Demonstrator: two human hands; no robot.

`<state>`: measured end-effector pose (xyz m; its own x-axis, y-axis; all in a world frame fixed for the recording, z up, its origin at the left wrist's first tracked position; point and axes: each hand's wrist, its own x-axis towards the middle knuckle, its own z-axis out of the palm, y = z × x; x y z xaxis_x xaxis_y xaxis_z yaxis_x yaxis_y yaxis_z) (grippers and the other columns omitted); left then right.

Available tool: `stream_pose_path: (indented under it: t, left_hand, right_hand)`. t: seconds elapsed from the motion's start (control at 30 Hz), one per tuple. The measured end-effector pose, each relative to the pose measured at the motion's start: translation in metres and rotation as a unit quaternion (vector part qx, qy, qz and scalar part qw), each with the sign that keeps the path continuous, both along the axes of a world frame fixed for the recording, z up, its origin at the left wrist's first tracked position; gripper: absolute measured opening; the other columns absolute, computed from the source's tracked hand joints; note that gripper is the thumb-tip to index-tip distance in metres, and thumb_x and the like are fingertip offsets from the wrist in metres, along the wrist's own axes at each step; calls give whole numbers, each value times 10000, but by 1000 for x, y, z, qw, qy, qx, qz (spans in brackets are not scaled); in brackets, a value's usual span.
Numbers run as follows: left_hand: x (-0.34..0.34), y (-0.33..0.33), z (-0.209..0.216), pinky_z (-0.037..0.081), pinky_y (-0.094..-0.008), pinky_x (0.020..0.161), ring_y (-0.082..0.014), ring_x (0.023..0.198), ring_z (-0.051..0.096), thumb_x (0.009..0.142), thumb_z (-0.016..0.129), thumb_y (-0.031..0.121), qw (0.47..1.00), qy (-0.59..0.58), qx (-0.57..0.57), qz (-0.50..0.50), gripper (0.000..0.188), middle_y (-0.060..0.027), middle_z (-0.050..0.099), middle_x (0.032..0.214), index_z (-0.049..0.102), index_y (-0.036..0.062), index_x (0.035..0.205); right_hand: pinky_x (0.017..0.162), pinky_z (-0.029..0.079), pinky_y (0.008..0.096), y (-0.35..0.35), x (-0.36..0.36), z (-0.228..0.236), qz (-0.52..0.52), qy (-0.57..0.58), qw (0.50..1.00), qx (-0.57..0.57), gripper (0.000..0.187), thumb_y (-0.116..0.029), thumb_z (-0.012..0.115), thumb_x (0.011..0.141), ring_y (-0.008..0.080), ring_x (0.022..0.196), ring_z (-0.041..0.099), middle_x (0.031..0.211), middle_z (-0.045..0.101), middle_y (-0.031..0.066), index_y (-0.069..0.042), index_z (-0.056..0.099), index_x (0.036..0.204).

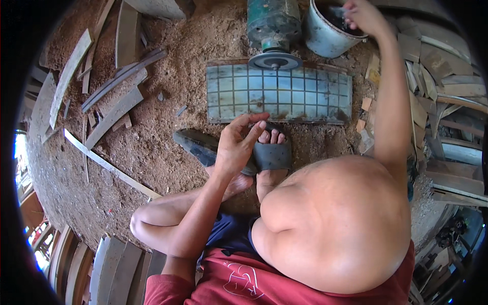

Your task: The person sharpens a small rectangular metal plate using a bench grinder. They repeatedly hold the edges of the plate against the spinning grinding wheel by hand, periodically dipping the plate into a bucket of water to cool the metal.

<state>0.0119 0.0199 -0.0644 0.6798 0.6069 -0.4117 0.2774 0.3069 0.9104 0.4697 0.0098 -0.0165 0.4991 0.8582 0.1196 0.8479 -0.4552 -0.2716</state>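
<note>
My left hand (pixel 238 142) hovers over my feet, near the front edge of a tiled panel. Its thumb and forefinger come close together; anything between them is too small to make out. Stretched far forward, my right hand (pixel 367 19) is at the mouth of a whitish bucket (pixel 333 38) with a dark inside. Its fingers are bent together, and what they hold is unclear. Left of the bucket stands a worn green motor (pixel 273 23) with a round disc (pixel 275 60) on its shaft, over the far edge of the blue-white tiled panel (pixel 278 94).
Sawdust-like debris covers the ground (pixel 175 76). Curved wooden strips (pixel 114 94) lie at the left, and more stacked boards (pixel 452 132) line the right. Curved planks (pixel 119 272) stand at the lower left. My feet wear dark sandals (pixel 273 155); my raised knee (pixel 335 213) fills the lower right.
</note>
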Motion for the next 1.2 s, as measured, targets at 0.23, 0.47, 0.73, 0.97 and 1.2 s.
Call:
stream_pose_path:
  t: [0.23, 0.47, 0.73, 0.97, 1.2]
  left_hand:
    - [43, 2, 29, 515, -307, 968, -145, 1109, 678, 1024, 696, 156, 981, -151, -113, 34, 324, -88, 729, 1160, 665, -12, 1300]
    - [39, 49, -28, 498, -260, 726, -96, 757, 643, 993, 736, 234, 1000, 9, 29, 1, 218, -36, 739, 820, 791, 24, 989]
    - [58, 78, -62, 466, -450, 982, -367, 974, 638, 903, 769, 354, 850, 211, 483, -12, 321, -144, 761, 942, 814, 77, 1060]
    - [59, 69, -69, 471, -435, 954, -344, 955, 639, 855, 808, 269, 874, 196, 432, 109, 245, -114, 757, 929, 807, 59, 980]
    - [60, 71, -69, 464, -433, 953, -347, 983, 610, 851, 806, 247, 870, 194, 432, 139, 221, -121, 749, 975, 805, 62, 972]
  right_hand:
    - [806, 580, 282, -93, -163, 62, 63, 437, 892, 95, 183, -54, 657, 996, 141, 863, 734, 1056, 755, 98, 12, 703, 1160]
    - [766, 595, 262, -74, -244, -91, -113, 643, 727, 214, 185, -39, 714, 978, 176, 875, 761, 980, 764, 116, 56, 697, 1135]
    - [559, 564, 262, -34, -272, -117, -191, 461, 825, 265, 163, -72, 748, 949, 182, 661, 761, 879, 765, 123, 83, 740, 1001]
    - [561, 556, 295, -21, -278, -119, -187, 363, 871, 271, 168, -104, 761, 936, 193, 613, 749, 816, 773, 141, 62, 758, 959]
    - [620, 558, 330, -20, -276, -123, -174, 307, 896, 268, 164, -140, 759, 932, 202, 621, 751, 740, 765, 126, 16, 783, 978]
